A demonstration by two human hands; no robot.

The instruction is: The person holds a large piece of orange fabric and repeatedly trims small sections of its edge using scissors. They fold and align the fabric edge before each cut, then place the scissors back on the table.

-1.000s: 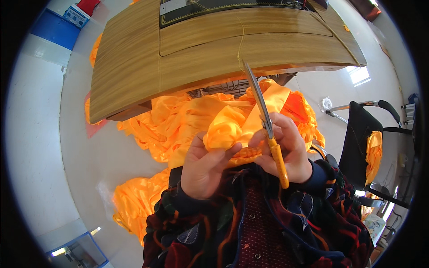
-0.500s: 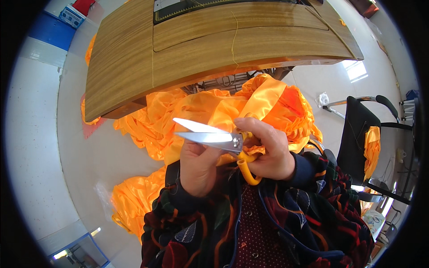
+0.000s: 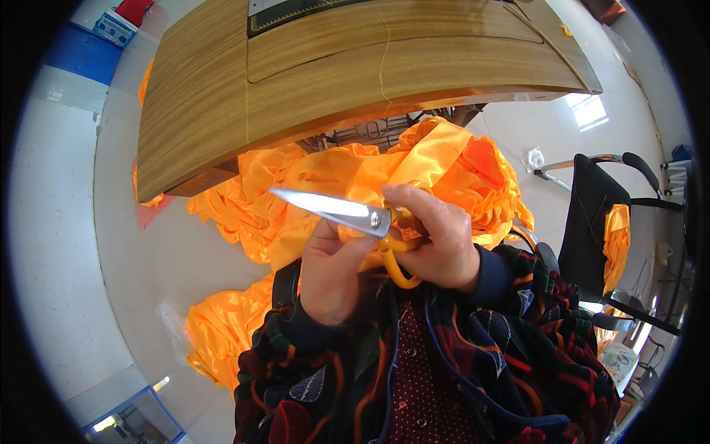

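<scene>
My right hand [image 3: 436,233] grips a pair of scissors [image 3: 333,211] by its yellow handles, one of which loops down below the hand. The silver blades lie together and point to the left. Just under them, my left hand [image 3: 330,274] is closed, thumb pressed against the fingers, on orange satin fabric [image 3: 325,170]; the blades partly hide its fingertips. Shiny folds of this fabric fill the space between my body and the table and spill down toward the floor.
A wooden sewing table [image 3: 200,89] stands ahead, with a loose yellow thread [image 3: 384,55] across its top. More orange cloth [image 3: 222,325] lies on the floor at left. To the right is a black chair [image 3: 588,222] with an orange piece on it.
The scissor blades, spread apart before, have come together. My right hand and the scissors have shifted slightly left and up; my left hand stays nearly in place.
</scene>
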